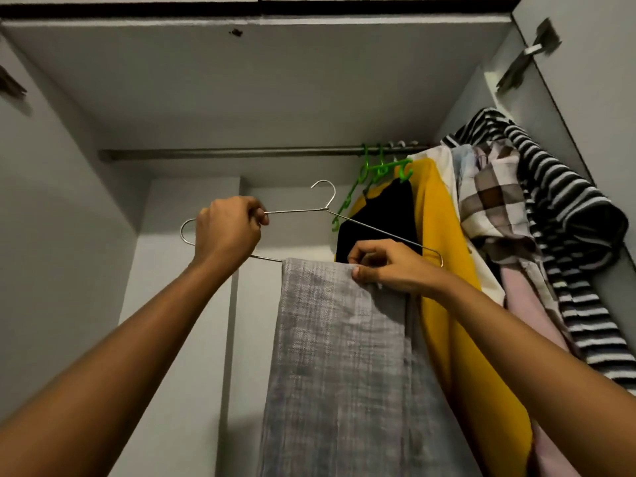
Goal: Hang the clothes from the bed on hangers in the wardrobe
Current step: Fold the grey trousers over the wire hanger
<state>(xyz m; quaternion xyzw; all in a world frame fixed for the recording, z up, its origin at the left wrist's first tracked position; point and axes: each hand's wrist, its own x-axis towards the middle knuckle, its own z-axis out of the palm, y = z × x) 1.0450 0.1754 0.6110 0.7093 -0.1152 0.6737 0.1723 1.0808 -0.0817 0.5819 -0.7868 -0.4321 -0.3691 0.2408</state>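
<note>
Metal hinge [526, 56] upper rt, 2nd hinge [12, 86] at far left edge, small dark spot [236, 32] overhead btwn them.

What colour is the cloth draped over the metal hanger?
Grey, finely woven cloth; head view.

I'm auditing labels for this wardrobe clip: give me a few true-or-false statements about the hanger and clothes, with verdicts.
1. The metal hanger hangs on the rail. False: it is held below the rail.
2. A grey cloth is draped over the hanger's bottom bar. True.
3. The left hand grips the hanger. True.
4. The right hand is empty. False: it pinches the grey cloth.
</note>
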